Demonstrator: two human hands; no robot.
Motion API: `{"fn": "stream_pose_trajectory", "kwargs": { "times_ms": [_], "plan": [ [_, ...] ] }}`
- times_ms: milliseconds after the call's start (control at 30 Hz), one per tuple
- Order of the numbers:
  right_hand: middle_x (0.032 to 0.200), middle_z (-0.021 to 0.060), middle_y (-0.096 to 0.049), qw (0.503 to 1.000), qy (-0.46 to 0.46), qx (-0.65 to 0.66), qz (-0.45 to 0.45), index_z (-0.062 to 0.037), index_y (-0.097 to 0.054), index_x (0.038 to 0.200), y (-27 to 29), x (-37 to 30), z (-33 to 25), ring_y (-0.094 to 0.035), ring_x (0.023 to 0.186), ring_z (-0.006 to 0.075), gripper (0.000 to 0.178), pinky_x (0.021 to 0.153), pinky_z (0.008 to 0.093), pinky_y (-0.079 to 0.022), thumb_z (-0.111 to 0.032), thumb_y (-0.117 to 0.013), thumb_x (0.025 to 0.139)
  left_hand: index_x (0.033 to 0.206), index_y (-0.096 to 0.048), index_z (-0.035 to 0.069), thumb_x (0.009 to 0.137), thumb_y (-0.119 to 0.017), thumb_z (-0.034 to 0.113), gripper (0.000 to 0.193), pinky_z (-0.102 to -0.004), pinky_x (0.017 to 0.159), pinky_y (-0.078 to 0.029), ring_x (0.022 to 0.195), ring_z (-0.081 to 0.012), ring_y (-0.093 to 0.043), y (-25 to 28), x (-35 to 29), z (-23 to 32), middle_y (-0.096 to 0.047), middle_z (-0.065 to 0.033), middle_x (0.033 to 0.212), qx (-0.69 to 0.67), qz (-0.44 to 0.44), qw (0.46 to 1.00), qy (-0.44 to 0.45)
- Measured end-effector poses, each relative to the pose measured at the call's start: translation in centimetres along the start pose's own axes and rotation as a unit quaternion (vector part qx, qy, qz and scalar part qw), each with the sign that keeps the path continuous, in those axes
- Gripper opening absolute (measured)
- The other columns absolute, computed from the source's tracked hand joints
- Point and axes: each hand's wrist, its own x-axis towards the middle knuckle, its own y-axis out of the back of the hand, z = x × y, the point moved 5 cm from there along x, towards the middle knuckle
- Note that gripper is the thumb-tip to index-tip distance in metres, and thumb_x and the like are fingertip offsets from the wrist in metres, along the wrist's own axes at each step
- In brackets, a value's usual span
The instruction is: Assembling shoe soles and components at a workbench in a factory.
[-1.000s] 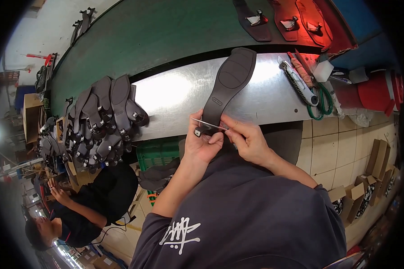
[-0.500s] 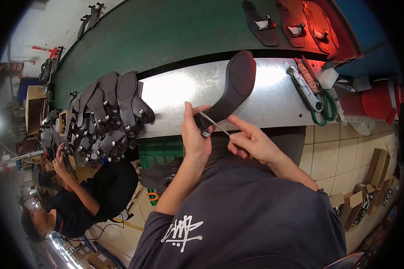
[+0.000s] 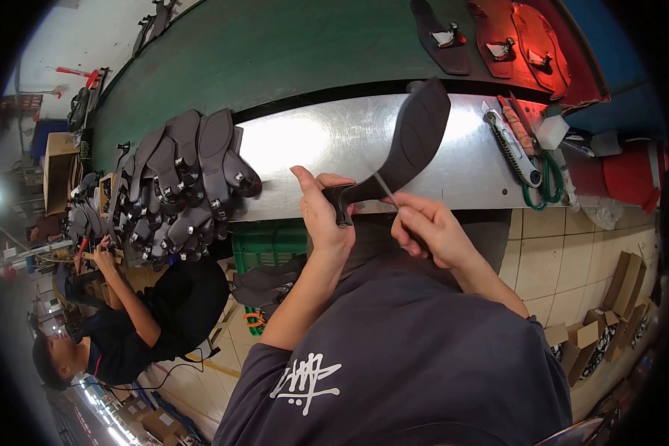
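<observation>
A dark, curved shoe sole (image 3: 421, 126) with a heel end is held up over the near edge of the metal worktop (image 3: 290, 160). My left hand (image 3: 325, 219) is closed around its heel end, thumb pointing up. The broad toe end points away to the right. To the right of the heel end, my right hand (image 3: 436, 230) pinches a thin, pale metal tool (image 3: 383, 184), blurred by motion. The tool slants up and left across the narrow middle of the sole; whether it touches cannot be made out.
A heap of dark soles (image 3: 214, 141) lies on the left. A utility knife (image 3: 516, 152) and green-handled scissors (image 3: 548, 182) lie right. Several soles (image 3: 440, 41) rest on the green surface (image 3: 290, 59). A green crate (image 3: 264, 245) stands below; a co-worker (image 3: 126, 327) sits left.
The sole has turned in my left hand, its toe end swinging right and its face tilting. My right hand has shifted slightly right, and the tool now crosses nearer the sole's middle.
</observation>
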Motion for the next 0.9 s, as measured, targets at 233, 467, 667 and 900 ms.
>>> {"fn": "stream_pose_trajectory", "kwargs": {
  "times_ms": [233, 467, 667, 900],
  "plan": [
    [0.076, 0.0118, -0.063, 0.824, 0.338, -0.436, 0.129, 0.0015, -0.064, 0.095, -2.0, -1.0, -1.9, -0.062, 0.063, 0.0227, 0.013, 0.058, 0.0313, -0.048, 0.003, -0.058, 0.084, 0.075, -0.056, 0.002, 0.094, -0.032, 0.065, 0.07, -0.0251, 0.044, -0.039, 0.047, -0.0141, -0.048, -0.5, -0.2, 0.0, -0.053, -0.0049, 0.058, -0.026, -0.008, 0.998, 0.062],
    [0.076, 0.0114, -0.062, 0.797, 0.351, -0.488, 0.058, -0.0019, -0.062, 0.091, -3.9, -2.2, -1.8, -0.062, 0.065, 0.0283, 0.013, 0.057, 0.0351, -0.049, 0.001, -0.063, 0.079, 0.075, -0.055, 0.004, 0.091, -0.041, 0.066, 0.065, -0.0241, 0.042, -0.034, 0.048, -0.0138, -0.047, -0.3, 0.5, -1.4, -0.055, -0.0046, 0.063, -0.069, 0.078, 0.982, 0.159],
    [0.07, 0.0092, -0.06, 0.825, 0.336, -0.428, 0.153, -0.0007, -0.06, 0.09, -1.9, -1.5, -2.5, -0.059, 0.057, 0.0186, 0.005, 0.054, 0.0296, -0.046, 0.001, -0.056, 0.087, 0.076, -0.055, 0.009, 0.082, -0.058, 0.065, 0.056, -0.0254, 0.046, -0.033, 0.047, -0.015, -0.04, -1.6, 0.8, -2.0, -0.052, -0.0045, 0.066, -0.264, -0.036, 0.899, 0.349],
    [0.069, 0.0151, -0.059, 0.803, 0.322, -0.464, 0.191, -0.0014, -0.055, 0.087, -1.9, -0.9, -2.2, -0.059, 0.058, 0.0313, 0.002, 0.053, 0.0357, -0.045, -0.003, -0.057, 0.089, 0.077, -0.057, 0.012, 0.083, -0.058, 0.063, 0.051, -0.0379, 0.083, -0.045, 0.068, -0.0164, -0.058, -3.3, -0.7, -3.3, -0.058, -0.0013, 0.071, -0.334, -0.089, 0.887, 0.307]
  ]
}}
